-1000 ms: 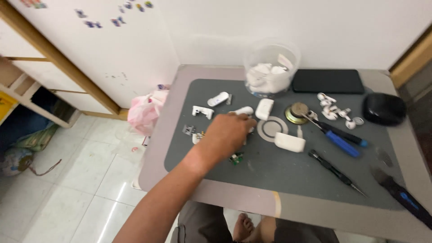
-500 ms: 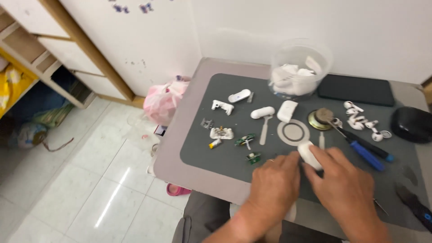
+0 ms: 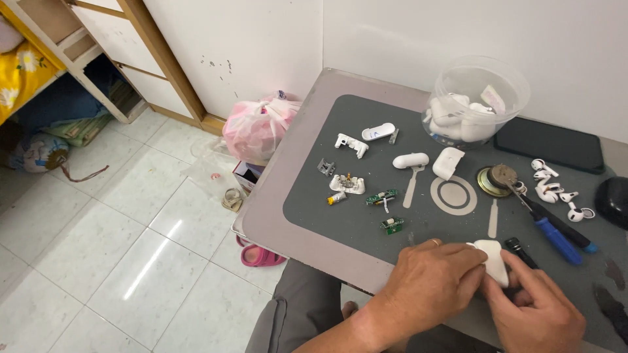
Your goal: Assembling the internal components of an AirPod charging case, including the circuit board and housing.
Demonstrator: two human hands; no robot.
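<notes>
Grey mat (image 3: 366, 222) at centre, parts spread from 10 to 2 o'clock. Clear tub (image 3: 479, 98) of white shells at 1 o'clock. Left hand (image 3: 428, 287) and right hand (image 3: 536, 314) at 5 o'clock, curled in, fingers pinched shut round white earbud case (image 3: 492, 260). Step, at a guess: prying case apart. Next move needs firm hold, thumb pressure along seam. Small green circuit board (image 3: 392, 224) loose at 6 o'clock.
</notes>
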